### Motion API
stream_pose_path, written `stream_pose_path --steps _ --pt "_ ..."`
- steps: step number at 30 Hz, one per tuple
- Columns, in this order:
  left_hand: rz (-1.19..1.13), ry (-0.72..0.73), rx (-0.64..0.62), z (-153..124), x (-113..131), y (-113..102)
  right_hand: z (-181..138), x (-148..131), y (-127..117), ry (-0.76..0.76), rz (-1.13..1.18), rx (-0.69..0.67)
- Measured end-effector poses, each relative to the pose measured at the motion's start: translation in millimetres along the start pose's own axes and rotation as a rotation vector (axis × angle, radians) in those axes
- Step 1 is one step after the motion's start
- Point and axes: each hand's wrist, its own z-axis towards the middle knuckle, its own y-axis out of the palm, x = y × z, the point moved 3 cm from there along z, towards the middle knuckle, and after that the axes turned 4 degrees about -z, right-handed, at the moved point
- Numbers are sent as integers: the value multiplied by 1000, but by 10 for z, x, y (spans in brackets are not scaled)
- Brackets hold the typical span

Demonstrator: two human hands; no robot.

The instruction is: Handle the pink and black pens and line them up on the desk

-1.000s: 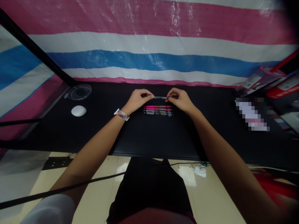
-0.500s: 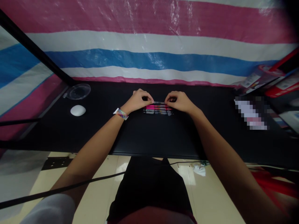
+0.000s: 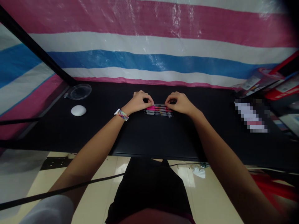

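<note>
Several pens lie side by side across the black table in front of me, among them a pink pen (image 3: 151,109) and a grey pen (image 3: 155,114) nearest to me. At the far side of the row is a clear-barrelled pen (image 3: 159,105). The thumb and fingers of my left hand (image 3: 140,101) pinch its left end. My right hand (image 3: 179,102) pinches the right end in the same way. Both hands rest low, close to the tabletop. A colourful woven band (image 3: 121,114) is on my left wrist.
On the black table (image 3: 158,137), a white computer mouse (image 3: 78,110) and a round clear plastic lid (image 3: 80,91) lie at the left. A clear tub (image 3: 254,81) and a blurred-out packet (image 3: 251,116) are at the right. Behind hangs a striped sheet (image 3: 144,62).
Both hands have come slightly toward me with the clear-barrelled pen, which now lies closer against the pink pen. The view has tilted a little.
</note>
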Motion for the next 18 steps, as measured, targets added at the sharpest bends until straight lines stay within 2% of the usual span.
stream_pose_path --steps 4,10,12,18 --pt "4 12 -1 -2 17 1 -2 0 6 6 -20 2" --pt "-34 7 -3 1 35 -10 17 -45 -46 53 -34 107" --pt "-35 9 -3 2 28 -9 18 -184 -29 14 -24 97" --pt "-3 -11 1 -5 23 -10 -37 -746 223 -234 -56 -90"
